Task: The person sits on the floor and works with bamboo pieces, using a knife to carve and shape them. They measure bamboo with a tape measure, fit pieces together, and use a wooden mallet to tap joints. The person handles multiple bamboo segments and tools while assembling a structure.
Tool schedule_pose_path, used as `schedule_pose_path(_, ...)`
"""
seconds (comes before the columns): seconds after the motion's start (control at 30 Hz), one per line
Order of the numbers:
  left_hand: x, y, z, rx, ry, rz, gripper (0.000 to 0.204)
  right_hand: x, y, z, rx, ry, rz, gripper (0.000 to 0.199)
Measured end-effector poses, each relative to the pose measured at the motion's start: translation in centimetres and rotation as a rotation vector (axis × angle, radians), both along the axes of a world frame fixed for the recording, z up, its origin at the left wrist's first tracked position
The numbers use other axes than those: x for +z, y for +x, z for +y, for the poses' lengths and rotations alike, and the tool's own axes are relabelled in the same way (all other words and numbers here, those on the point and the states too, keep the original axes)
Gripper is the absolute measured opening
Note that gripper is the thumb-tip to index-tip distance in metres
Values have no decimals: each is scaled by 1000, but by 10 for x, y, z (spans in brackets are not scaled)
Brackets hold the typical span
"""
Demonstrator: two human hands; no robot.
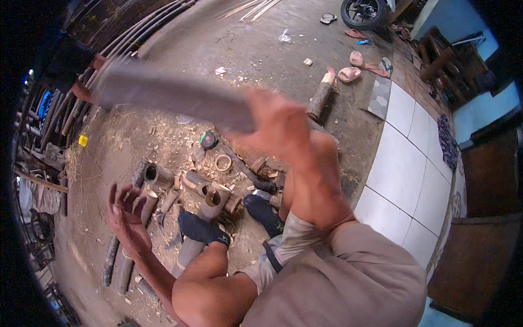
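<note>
My right hand (283, 120) is closed around the near end of a thick, long grey-brown piece (180, 95), perhaps a length of bamboo or wood, blurred by motion. At its far end, upper left, another person's hand (84, 90) below a dark sleeve touches or grips it. My left hand (129, 220) is raised at lower left with fingers apart, holding nothing. Below it lie bamboo poles (124, 272). Between my feet and the held piece stand cut bamboo tubes (213, 203), with a bamboo ring (223, 162) and a green-and-black tape measure (208, 140) among wood chips.
A dark long tool (248, 173) lies near my socked feet. Further off are a short log (321, 95), pink slippers (349, 74) and a motorbike wheel (364, 12). White floor tiles (400, 169) edge the right side. Stacked poles (131, 38) lie at upper left.
</note>
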State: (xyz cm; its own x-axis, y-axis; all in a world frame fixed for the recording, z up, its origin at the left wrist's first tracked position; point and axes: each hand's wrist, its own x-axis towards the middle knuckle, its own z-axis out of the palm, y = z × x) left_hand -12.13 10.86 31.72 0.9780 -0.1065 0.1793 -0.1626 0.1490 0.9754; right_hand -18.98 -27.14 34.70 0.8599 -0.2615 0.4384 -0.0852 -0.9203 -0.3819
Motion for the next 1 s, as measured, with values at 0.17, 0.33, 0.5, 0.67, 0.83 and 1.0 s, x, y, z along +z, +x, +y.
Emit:
schedule_pose_path(0.17, -128, -40, 83, 316, 30, 461, 72, -33, -83, -134, -492, 143, 85, 85)
schedule_pose_path(0.33, -247, -113, 114, 480, 89, 893, 74, -191, -168, -216, -676, 572, 274, 73)
schedule_pose_path(0.5, -266, -163, 48, 220, 238, 874, 74, -296, -252, -219, -784, 797, 342, 72)
schedule_pose_path(0.67, -196, -166, -38, -139, 487, 428, 74, -321, -237, -229, -827, 430, 334, 75)
schedule_pose_path(0.83, -141, -177, -92, -304, 540, 116, 74, -300, -200, -270, -602, 352, 203, 69)
schedule_pose_path(1.0, -128, -196, -102, -367, 526, 42, 74, -236, -137, -238, -393, 469, -25, 58)
